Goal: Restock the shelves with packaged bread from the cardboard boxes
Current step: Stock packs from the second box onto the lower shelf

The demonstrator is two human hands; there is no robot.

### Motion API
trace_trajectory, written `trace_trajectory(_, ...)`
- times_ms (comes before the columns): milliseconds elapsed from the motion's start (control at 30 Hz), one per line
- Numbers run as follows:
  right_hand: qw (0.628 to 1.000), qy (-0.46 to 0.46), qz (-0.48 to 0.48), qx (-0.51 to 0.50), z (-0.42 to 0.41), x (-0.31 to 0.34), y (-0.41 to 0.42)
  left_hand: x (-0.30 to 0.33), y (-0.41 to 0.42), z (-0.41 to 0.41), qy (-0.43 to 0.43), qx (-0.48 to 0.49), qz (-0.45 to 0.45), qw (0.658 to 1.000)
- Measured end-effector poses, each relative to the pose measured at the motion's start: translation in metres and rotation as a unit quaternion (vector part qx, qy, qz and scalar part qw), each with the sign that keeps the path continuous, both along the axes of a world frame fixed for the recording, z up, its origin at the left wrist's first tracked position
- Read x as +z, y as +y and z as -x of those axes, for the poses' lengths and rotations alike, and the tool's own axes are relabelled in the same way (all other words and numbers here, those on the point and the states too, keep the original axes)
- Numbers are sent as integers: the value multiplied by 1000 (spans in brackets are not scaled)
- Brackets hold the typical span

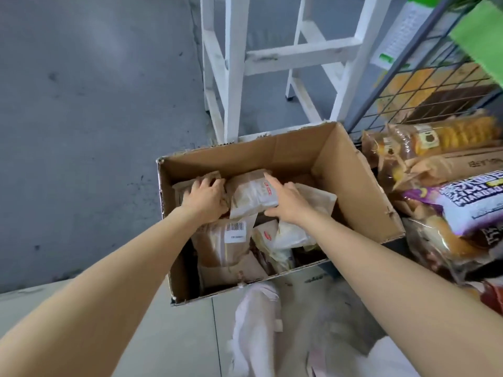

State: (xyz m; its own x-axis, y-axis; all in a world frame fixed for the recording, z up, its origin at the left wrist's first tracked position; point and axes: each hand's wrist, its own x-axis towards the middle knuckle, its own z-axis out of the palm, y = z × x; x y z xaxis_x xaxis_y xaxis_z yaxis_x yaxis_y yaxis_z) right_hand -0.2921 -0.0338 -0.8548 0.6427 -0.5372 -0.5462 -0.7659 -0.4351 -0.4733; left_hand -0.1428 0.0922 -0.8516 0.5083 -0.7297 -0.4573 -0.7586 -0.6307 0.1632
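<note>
Packaged bread (251, 195) lies atop the heap inside the cardboard box (362, 191), between both hands; its long axis runs away from the person, tilted slightly left; left hand (205, 195) curls over a neighbouring brown pack (190, 183); right hand (288, 204), nearer the pale pack, touches it with fingers spread, forefinger extended; restocked loaves (435, 140) lie to the right.

The cardboard box (275, 159) is matt brown with torn, rough edges; the bread packs (251, 195) inside look like matt paper and glossy clear film. The white stool (272, 55) is painted wood, scuffed and chipped. The rack (424, 85) is dark wire mesh, the floor (81, 104) smooth, stained grey
</note>
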Motion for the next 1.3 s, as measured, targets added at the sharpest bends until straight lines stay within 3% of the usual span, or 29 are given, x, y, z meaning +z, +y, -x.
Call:
trace_trajectory(100, 997, -18, 44, -53, -11, -12, -3, -7, 3, -10, -13, -15, -51, 998)
trace_trajectory(233, 949, -140, -90, -268, -22, -23, -16, -19, 0, -10, -128, -51, -43, 990)
trace_trajectory(333, 918, -189, -124, -325, -31, -23, -23, -31, 0, -9, -101, -35, -87, 991)
trace_trajectory(533, 857, -170, 17, -486, -17, -64, -65, -25, -4, -11, -204, -76, -50, 975)
trace_trajectory(633, 883, -188, 9, -431, -13, -33, -44, -26, -1, -12, -229, -92, 4, 969)
trace_trajectory(733, 933, -175, 28, -313, -16, -8, -9, -34, 7, -10, -165, -28, 56, 984)
trace_trajectory(833, 977, -124, 23, -172, -31, -8, 16, -28, 5, -11, -99, 27, 5, 995)
trace_trajectory(933, 996, -43, 25, -75, -45, -11, 26, -20, 1, -19, -84, 42, -6, 996)
trace_trajectory(1100, 998, 24, -28, -57, -60, -21, 42, -18, 2, -22, -94, 49, 62, 992)
trace_trajectory(1300, 980, -123, -83, -130, -54, -5, 37, -9, 12, -20, -56, 83, 158, 982)
